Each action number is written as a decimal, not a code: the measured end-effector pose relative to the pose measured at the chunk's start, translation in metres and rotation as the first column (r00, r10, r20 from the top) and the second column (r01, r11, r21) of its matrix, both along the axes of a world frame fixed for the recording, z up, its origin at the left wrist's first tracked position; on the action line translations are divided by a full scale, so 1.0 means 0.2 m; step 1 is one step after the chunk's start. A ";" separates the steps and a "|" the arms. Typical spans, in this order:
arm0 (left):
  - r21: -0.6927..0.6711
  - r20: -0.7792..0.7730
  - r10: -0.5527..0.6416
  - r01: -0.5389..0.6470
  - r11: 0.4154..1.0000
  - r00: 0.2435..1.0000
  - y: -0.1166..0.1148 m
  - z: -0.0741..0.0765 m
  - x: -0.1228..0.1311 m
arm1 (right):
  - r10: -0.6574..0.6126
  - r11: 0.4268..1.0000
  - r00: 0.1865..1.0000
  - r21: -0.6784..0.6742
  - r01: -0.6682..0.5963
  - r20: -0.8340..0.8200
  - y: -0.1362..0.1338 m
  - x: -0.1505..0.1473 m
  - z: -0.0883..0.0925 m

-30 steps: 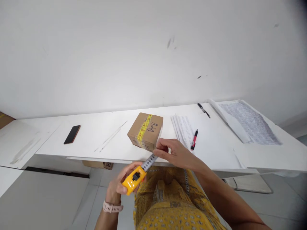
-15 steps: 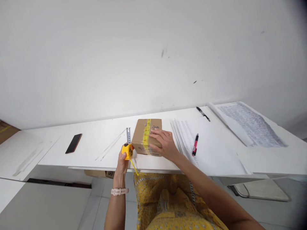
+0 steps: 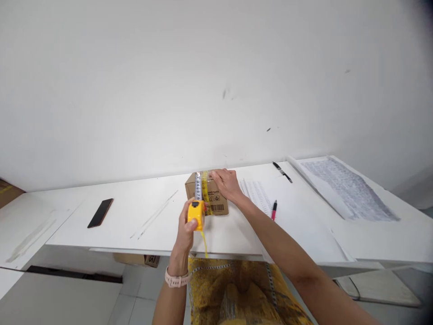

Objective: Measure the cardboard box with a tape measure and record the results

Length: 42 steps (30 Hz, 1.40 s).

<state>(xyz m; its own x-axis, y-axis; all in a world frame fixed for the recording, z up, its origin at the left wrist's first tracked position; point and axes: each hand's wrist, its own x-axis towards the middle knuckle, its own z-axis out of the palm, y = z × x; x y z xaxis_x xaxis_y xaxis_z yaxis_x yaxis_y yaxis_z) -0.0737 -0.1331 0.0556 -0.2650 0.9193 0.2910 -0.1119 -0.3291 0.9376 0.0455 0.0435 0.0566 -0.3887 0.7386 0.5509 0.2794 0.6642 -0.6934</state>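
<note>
Brown cardboard box point(image 3: 218, 197), banded with yellow tape point(image 3: 205, 188), printed side facing the viewer. Before the box, a yellow tape measure point(image 3: 195, 215), silver blade point(image 3: 198, 186) extended across the box's left part.

Ok so your wall point(image 3: 142, 90) is plain white with a few dark scuffs point(image 3: 268, 129), and the light on it's pretty soft. You've got a long white desk point(image 3: 111, 237) running along it, with a grey smear point(image 3: 32, 239) toward the left end. Your floor point(image 3: 131, 311) is pale tile, plus there's a flat grey panel point(image 3: 67, 298) lower left.
</note>
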 end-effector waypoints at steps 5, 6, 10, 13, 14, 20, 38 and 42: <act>-0.035 0.041 0.004 -0.003 0.999 0.999 0.05 -0.08 0.11 | -0.022 0.999 0.999 -0.038 0.023 0.030 0.02 -0.01 0.02; -0.044 0.054 0.019 -0.017 0.999 0.998 0.06 -0.09 0.11 | -0.020 0.998 0.999 -0.057 0.022 0.033 0.02 -0.02 0.03; -0.068 0.069 0.079 -0.075 0.995 0.994 0.08 -0.09 0.13 | -0.015 0.993 1.000 -0.113 0.016 0.009 0.04 -0.04 0.07; -0.070 0.071 0.091 -0.086 0.994 0.993 0.10 -0.09 0.13 | -0.013 0.989 1.000 -0.147 0.012 -0.007 0.05 -0.05 0.09; -0.072 0.063 0.093 -0.088 0.994 0.994 0.10 -0.09 0.13 | -0.017 0.987 1.000 -0.161 0.016 -0.005 0.06 -0.05 0.10; -0.074 0.019 0.041 -0.039 0.996 0.999 0.08 -0.13 0.13 | -0.016 0.970 1.000 -0.241 0.019 0.015 0.06 -0.04 0.15; -0.140 0.007 -0.096 0.096 0.985 0.995 -0.01 -0.40 0.09 | -0.051 0.955 0.996 -0.290 0.071 0.075 0.08 -0.03 0.17; -0.140 0.022 -0.100 0.102 0.985 0.995 0.00 -0.40 0.09 | -0.042 0.954 0.996 -0.293 0.061 0.073 0.09 -0.03 0.17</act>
